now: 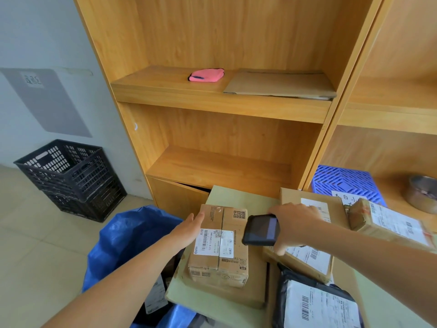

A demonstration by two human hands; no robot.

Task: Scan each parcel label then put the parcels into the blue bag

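Note:
A brown cardboard parcel [218,245] with a white barcode label on top sits on a flat box at the table's left edge. My left hand [189,229] rests flat against its left side, fingers straight. My right hand [293,223] grips a black handheld scanner [261,230], held just right of the parcel, its screen facing up. The blue bag [123,237] stands open on the floor to the left, with parcels inside it. More labelled parcels lie on the right: a long carton [390,224], a flat box [309,259] and a black mailer [316,306].
A wooden shelf unit [224,102] stands behind the table, holding a pink cloth [207,75] and flat cardboard [281,85]. Stacked black crates [71,178] sit by the wall at left. A blue plastic basket [347,183] and a metal bowl [423,192] are on the right shelf.

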